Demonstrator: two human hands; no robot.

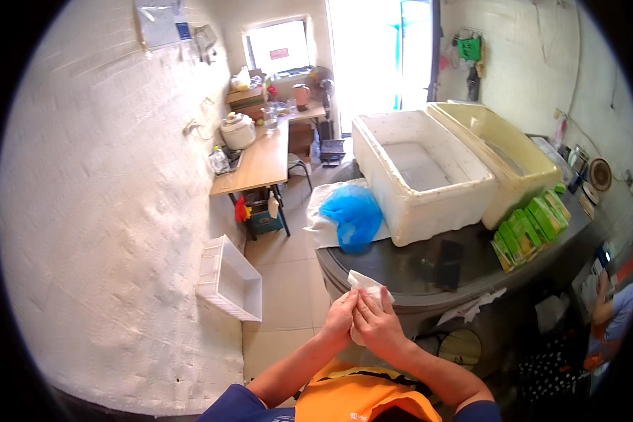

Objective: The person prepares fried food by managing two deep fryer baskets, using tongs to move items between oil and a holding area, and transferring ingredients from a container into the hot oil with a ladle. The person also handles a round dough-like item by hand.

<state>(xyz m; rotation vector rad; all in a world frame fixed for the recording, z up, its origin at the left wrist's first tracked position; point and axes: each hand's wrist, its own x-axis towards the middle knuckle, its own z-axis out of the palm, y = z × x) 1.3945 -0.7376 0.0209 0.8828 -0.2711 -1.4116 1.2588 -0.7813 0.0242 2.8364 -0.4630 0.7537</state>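
Both my hands are together in front of my orange apron [366, 394], at the near edge of the dark table [394, 271]. A crumpled white paper tissue [362, 280] is between them, poking out above the fingers and below. My left hand [340, 318] is closed against one side of the tissue. My right hand [378, 327] presses over it from the other side. Past the hands lies a translucent blue plastic bag [353, 216] on a white cloth [321, 232]. A flat dark slab [447, 264] is on the tabletop to the right.
A white foam box [429, 207] and a yellowish one [520, 186] stand on the table beside green cartons [531, 228]. At left, a white plastic crate [225, 281] leans by the wall; beyond, a wooden desk [260, 165] holds a rice cooker [238, 131]. Another person [615, 320] is at far right.
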